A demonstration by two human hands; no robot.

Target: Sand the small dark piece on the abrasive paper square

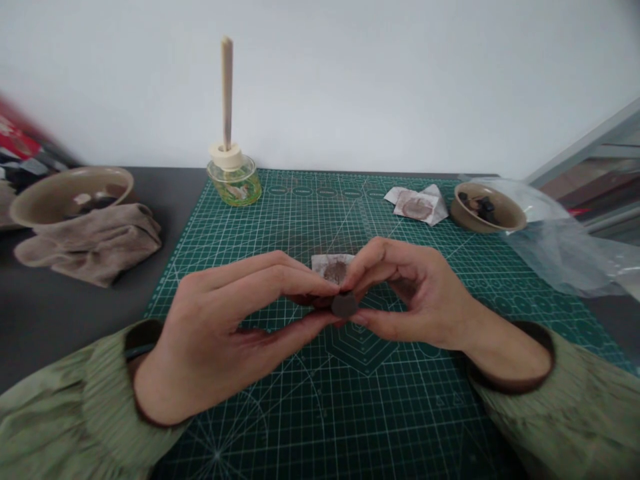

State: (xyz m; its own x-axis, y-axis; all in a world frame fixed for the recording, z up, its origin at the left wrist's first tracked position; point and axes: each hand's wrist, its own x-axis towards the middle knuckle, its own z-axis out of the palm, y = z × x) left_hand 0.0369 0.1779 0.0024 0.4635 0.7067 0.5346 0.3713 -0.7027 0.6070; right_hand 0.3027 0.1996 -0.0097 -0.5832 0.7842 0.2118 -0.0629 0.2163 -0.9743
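A small, dark brown, round piece with a flat face [345, 305] is over the middle of the green cutting mat [280, 413] printed with white grid lines. The left hand [215, 327] grasps it between thumb and fingertips from the mat's left side; the right hand [415, 293] pinches it with thumb and bent index finger from the mat's right side. Just beyond the fingertips, a white paper square with a round brown stain [332, 259] lies at the mat's middle.

Toward the mat's far right lies a crumpled white paper with a brown stain [416, 203]. At the mat's far right corner is a tan round bowl [500, 223] holding dark bits, and a clear plastic bag [555, 260] spreads over the mat's right edge. A clear glass jar with pale sticks [234, 183] stands at the mat's far left corner. Left of the mat, a brownish folded cloth [100, 243] lies against a larger beige bowl [35, 200].
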